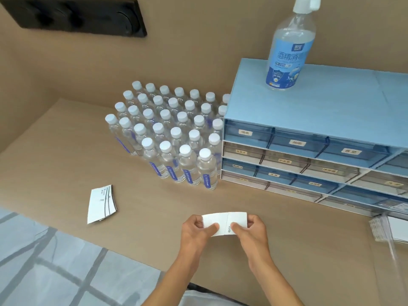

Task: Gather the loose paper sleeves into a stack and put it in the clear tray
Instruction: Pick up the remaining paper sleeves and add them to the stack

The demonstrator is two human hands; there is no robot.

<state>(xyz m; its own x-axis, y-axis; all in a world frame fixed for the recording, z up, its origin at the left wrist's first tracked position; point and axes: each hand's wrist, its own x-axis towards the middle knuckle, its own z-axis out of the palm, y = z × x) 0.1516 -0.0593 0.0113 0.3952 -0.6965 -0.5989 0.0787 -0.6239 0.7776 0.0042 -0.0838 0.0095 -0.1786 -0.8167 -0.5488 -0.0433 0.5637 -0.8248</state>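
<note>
A white paper sleeve stack (225, 221) is held flat just above the brown table, near its front edge. My left hand (196, 233) grips its left end and my right hand (251, 233) grips its right end, thumbs pressed on top. A second small pile of white paper sleeves (100, 204) with dark curved lines lies on the table to the left, apart from both hands. The clear tray (384, 230) shows partly at the right edge, with white sheets inside it.
Several small water bottles (174, 138) with white caps stand in a block at the table's middle. A blue drawer cabinet (320, 151) sits at the right with a spray bottle (287, 51) on top. A brown wall rises behind. Grey tiled floor (44, 261) lies lower left.
</note>
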